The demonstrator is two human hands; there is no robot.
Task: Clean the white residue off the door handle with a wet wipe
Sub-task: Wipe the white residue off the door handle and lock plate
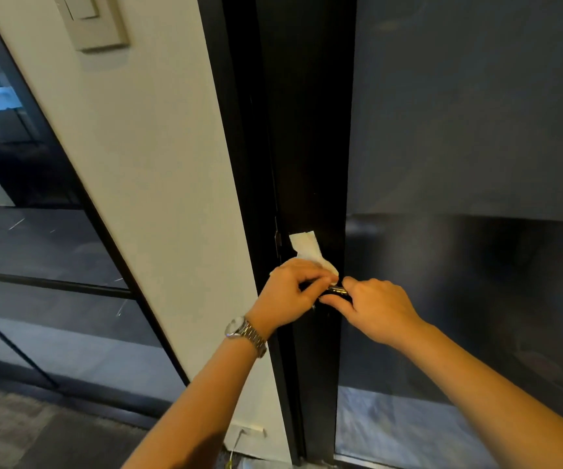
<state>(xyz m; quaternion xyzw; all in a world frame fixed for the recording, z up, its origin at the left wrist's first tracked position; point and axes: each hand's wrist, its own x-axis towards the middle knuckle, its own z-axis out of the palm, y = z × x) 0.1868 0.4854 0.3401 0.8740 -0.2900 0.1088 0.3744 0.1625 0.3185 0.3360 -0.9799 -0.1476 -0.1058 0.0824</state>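
Head view: we see left hand [288, 292] fingers clenched on wet wipe [308, 250], wipe pressed against dark door [310, 147] at door handle [335, 290]. Right hand [376, 308] fingers wrapped around handle's other end. Watch [242, 330] on left wrist.

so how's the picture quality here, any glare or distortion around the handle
Head view: dim overall, the dark door frame swallows detail; a small glint on the handle between the left hand and right hand; wide-angle bending tilts the wall edges; the wipe stays clearly readable.
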